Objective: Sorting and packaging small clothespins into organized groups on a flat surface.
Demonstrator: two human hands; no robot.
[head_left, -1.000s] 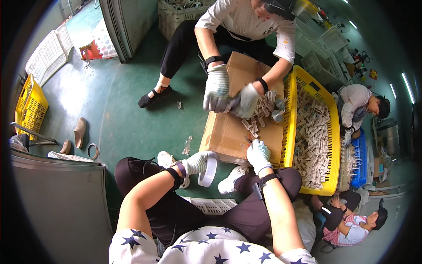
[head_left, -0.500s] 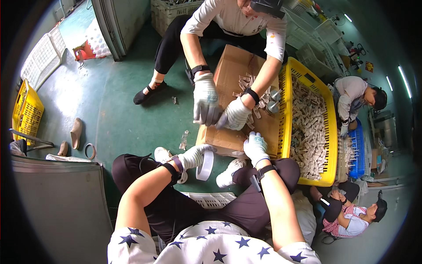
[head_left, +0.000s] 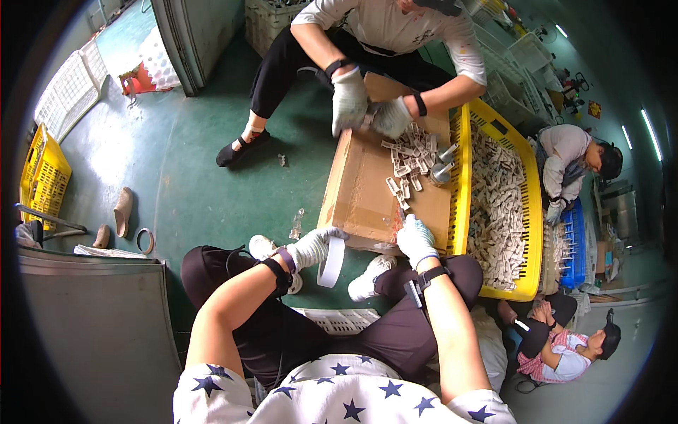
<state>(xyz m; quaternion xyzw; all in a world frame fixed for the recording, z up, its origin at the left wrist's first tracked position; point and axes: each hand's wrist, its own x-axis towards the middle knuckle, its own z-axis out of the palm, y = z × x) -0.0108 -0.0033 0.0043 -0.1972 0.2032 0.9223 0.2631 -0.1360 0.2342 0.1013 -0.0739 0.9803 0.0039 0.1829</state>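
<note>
My left hand (head_left: 309,249), in a white knit glove, is closed on a roll of white tape (head_left: 332,263) beside the near left corner of a cardboard box (head_left: 357,212). The box's flat brown top bears a pile of small pale plastic clip-like pieces (head_left: 417,152) and metal cylinders (head_left: 443,168). My right hand (head_left: 417,240), also gloved, rests at the near edge of the box with its fingers drawn together. A small dark tip shows at those fingers; what they hold cannot be made out.
Opposite, a co-worker's gloved hands (head_left: 371,112) meet above the box's far left edge. A yellow crate (head_left: 460,184) full of similar pieces stands against its right side. A white basket (head_left: 332,319) lies between my legs. Two other people sit at right by a blue crate (head_left: 575,244).
The co-worker's hands have moved away from the box's near part to its far left edge. My right hand has shifted slightly; my left still holds the tape.
</note>
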